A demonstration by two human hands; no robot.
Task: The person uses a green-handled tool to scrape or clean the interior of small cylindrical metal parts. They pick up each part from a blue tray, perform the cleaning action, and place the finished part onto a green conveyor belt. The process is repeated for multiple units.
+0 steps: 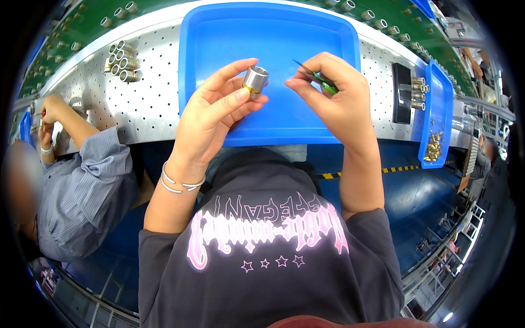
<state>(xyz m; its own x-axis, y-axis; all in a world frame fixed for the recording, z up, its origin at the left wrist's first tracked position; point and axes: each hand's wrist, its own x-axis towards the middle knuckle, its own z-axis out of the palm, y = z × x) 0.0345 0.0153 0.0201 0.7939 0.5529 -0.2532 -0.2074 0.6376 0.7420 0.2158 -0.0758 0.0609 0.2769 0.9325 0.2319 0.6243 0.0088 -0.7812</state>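
Over the blue tray [268, 135], my left hand [210, 106] grips a short silver metal sleeve [256, 77] with a brass-coloured lower end. Its open rim tilts upward, between the thumb and fingers. To the right, my right hand [342, 93] pinches slim green tweezers [327, 86], whose dark pointed tips reach toward the upper left. The tips are apart from the sleeve, and part of the tool is hidden by the fingers.
On the perforated metal bench [156, 82], several similar sleeves [121, 61] stand at left. A black holder [402, 93] and a small blue tray [437, 117] with brass pieces [434, 146] lie right. More sleeves line a green belt [158, 6]. A co-worker [82, 186] sits left.
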